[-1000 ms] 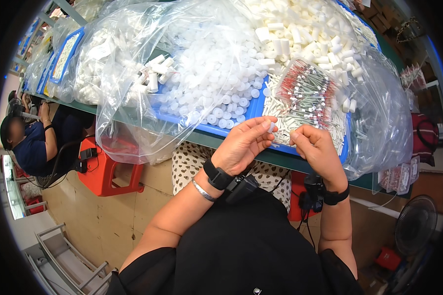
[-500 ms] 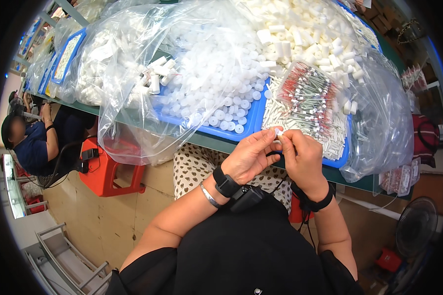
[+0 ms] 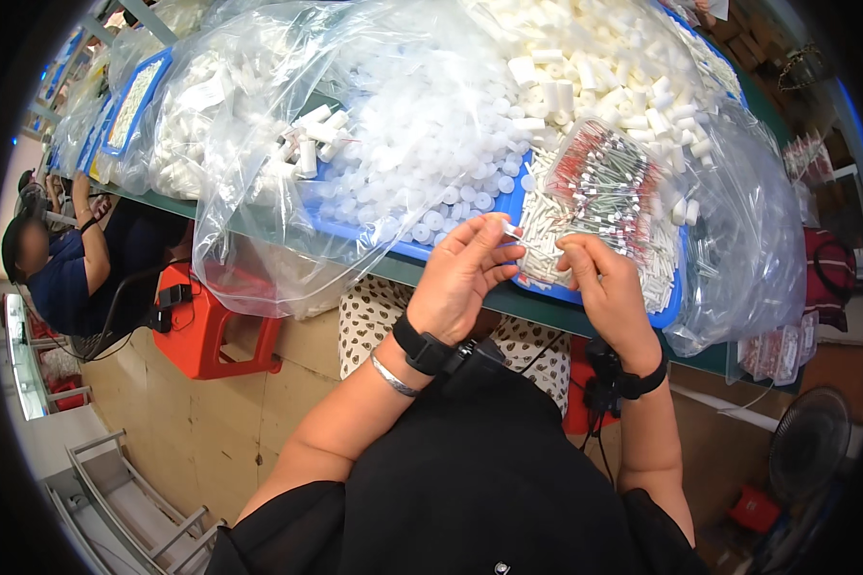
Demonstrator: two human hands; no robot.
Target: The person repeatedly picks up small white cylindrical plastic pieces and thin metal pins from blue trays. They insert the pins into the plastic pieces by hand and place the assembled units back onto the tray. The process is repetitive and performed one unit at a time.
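Note:
My left hand [image 3: 455, 283] pinches a small white piece [image 3: 512, 231] between thumb and forefinger, its other fingers curled. To its right, my right hand [image 3: 609, 292] has thumb and forefinger pressed together; whatever they hold is too small to make out. The hands are apart, over the near edge of a blue tray [image 3: 679, 287] of thin white tubes [image 3: 542, 211]. On those tubes rests a clear box [image 3: 609, 172] of small parts with red, green and white pieces. Translucent white discs [image 3: 441, 196] are heaped beside it at the left, in another blue tray [image 3: 410, 251].
Thick cream-white cylinders [image 3: 594, 67] are piled behind. Clear plastic bags [image 3: 758, 259] drape over the table's sides. At the left are a red stool [image 3: 197, 331] and a seated person [image 3: 72, 264]. A fan [image 3: 810, 441] stands at the lower right.
My hands, close together before, have drawn apart. The left has moved up and leftward with the white piece; the right has shifted slightly right and up. The person at the left has raised an arm.

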